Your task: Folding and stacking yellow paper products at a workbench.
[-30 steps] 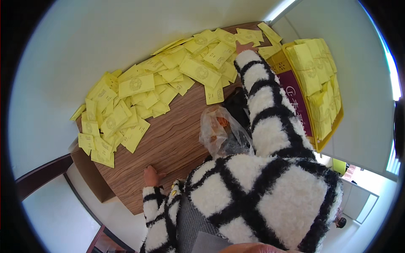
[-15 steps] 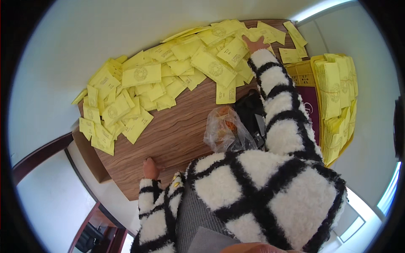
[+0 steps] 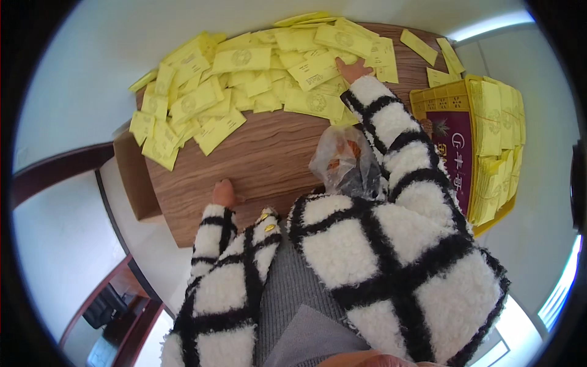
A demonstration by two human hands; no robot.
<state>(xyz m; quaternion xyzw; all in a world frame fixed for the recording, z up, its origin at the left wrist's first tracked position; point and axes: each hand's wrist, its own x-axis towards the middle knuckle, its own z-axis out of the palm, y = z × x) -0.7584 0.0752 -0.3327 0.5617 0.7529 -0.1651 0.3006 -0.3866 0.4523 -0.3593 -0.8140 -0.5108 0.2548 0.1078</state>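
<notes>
A broad heap of flat yellow paper packets (image 3: 241,59) lies along the far side of a brown wood-grain table (image 3: 275,147). My right hand (image 3: 354,70) rests at the heap's right end, its fingers spread on the packets, gripping none of them. One packet (image 3: 383,59) lies just to the right of this hand. On the table's near left part sits my left hand (image 3: 225,194), its fingers curled in, apart from the packets, with nothing visible in it. A clear plastic bag (image 3: 342,162) with something orange-brown inside stands between my right arm and the heap.
At the right, a yellow plastic crate (image 3: 441,98) with a purple panel (image 3: 452,159) holds upright bundles of yellow packets (image 3: 492,128). A few loose packets (image 3: 419,47) lie at the table's far right corner. A cardboard box (image 3: 136,174) stands against the left edge.
The view has shifted. My right hand has swept left and nearer over the heap, and packets have slid with it, leaving a strip of bare wood before the far-right loose packets. My left hand stays on the table.
</notes>
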